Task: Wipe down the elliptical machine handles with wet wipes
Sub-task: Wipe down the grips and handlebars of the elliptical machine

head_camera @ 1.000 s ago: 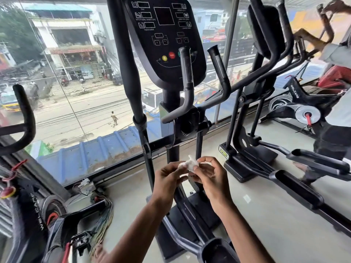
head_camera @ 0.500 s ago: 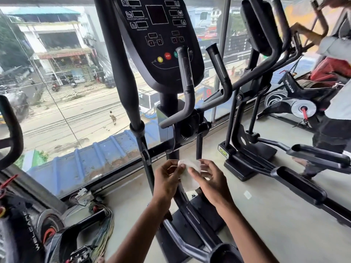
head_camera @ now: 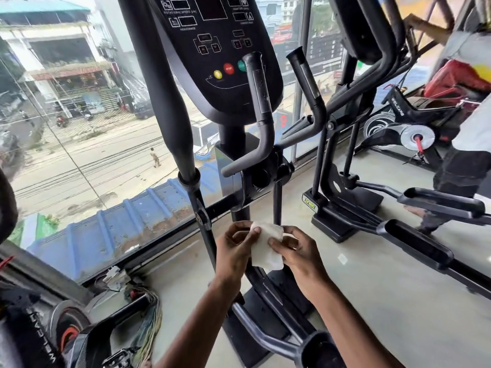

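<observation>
Below the console of the elliptical, we hold the wet wipe between both hands, in front of the machine's lower frame and touching none of its handles. Our left hand pinches the wipe's upper left corner, its fingers curled onto the sheet. Our right hand pinches the right edge, fingers pressed on the white cloth. Between console and wipe rise the grey left fixed handle and the darker right fixed handle. Left of the console stands the tall black swing arm. Right of the console is a second elliptical, with another person beyond it. Lower left of the console, a bundle of wires lies on the floor beside the window.
</observation>
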Motion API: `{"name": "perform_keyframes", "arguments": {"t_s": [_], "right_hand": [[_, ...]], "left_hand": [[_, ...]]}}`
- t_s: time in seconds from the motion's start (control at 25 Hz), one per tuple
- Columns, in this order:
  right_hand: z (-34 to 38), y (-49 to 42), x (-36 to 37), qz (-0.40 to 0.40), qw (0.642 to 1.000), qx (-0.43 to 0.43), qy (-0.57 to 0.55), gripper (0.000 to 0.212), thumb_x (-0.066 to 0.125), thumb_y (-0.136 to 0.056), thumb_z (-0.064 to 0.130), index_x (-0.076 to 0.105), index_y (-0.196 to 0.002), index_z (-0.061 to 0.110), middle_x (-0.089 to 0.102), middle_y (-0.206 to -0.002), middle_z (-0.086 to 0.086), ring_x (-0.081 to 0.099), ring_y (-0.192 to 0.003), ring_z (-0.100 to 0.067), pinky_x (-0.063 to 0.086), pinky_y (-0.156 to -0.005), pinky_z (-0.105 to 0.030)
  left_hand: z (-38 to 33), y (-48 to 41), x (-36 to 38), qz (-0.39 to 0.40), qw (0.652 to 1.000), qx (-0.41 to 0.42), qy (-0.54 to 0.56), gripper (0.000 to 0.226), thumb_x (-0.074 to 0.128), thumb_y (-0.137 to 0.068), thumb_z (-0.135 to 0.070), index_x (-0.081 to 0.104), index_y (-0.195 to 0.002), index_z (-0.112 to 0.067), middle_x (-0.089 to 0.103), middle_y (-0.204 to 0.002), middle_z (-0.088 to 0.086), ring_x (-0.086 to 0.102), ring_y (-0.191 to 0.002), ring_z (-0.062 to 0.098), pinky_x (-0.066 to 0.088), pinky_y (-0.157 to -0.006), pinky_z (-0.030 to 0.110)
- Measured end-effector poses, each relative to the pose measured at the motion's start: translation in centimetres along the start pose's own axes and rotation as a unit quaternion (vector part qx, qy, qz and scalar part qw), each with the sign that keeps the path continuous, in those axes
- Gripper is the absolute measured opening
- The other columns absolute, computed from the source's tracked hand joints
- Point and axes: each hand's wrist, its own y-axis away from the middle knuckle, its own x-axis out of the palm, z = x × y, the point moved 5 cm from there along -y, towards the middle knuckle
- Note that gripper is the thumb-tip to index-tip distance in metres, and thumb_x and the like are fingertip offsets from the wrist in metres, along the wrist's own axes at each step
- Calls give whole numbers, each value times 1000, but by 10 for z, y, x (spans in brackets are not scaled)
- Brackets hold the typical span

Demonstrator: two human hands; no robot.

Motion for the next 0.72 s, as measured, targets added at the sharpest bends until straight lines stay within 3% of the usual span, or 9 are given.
{"name": "perform_keyframes", "arguments": {"t_s": [0.08, 0.16, 0.32, 0.44, 0.52, 0.6, 0.72], "right_hand": [[2, -4, -6, -30, 999, -24, 25, 39, 91, -73, 26, 69, -104, 18, 79, -96, -11, 75, -92, -30, 60, -81, -44], [5, -7, -10, -36, 999, -23, 21, 38, 93, -67, 25, 68, -95, 18, 80, -93, -8, 73, -86, -23, 59, -78, -38], [10, -15, -18, -9, 998, 11, -69, 37, 88, -71, 2, 67, -99, 11, 78, -94, -15, 70, -87, -29, 55, -90, -48], [19, -19, -28, 12, 997, 24, -71, 52, 94, -65, 20, 65, -107, 9, 79, -99, -16, 73, -93, -31, 55, -92, -53], [25, -21, -32, 23, 999, 27, -41, 51, 89, -70, 25, 63, -110, 8, 80, -94, -13, 74, -89, -28, 62, -82, -48], [31, -25, -36, 31, 999, 5, -15, 36, 85, -79, 11, 62, -106, 10, 78, -83, -7, 73, -81, -24, 62, -70, -38], [36, -30, -44, 46, 998, 1, -48, 34, 79, -83, -7, 61, -105, 13, 76, -83, -3, 72, -81, -20, 59, -72, -32]], "left_hand": [[8, -5, 1, 23, 997, -59, -34, 66, 93, -68, -26, 59, -121, -8, 71, -112, 28, 72, -97, 44, 58, -88, 58], [15, -4, 6, 57, 992, -108, -27, 71, 91, -64, -21, 57, -124, -9, 69, -117, 29, 70, -97, 43, 57, -89, 52], [8, -8, 23, 92, 989, -52, 104, 54, 78, -71, 4, 56, -120, -1, 67, -101, 23, 68, -91, 38, 58, -79, 45], [6, -12, 39, 72, 988, -32, 133, 31, 76, -83, 4, 59, -109, 0, 70, -94, 18, 71, -83, 31, 62, -71, 40], [7, -16, 48, 50, 992, -24, 117, 21, 69, -92, 2, 60, -110, 6, 69, -97, 25, 71, -80, 33, 63, -71, 41], [6, -20, 55, 29, 992, -9, 125, 13, 66, -91, 2, 61, -103, 5, 69, -92, 24, 71, -74, 31, 63, -69, 40], [8, -24, 63, -15, 986, 11, 168, 12, 67, -84, 1, 62, -94, -4, 67, -84, 14, 68, -73, 25, 62, -67, 36]]}}
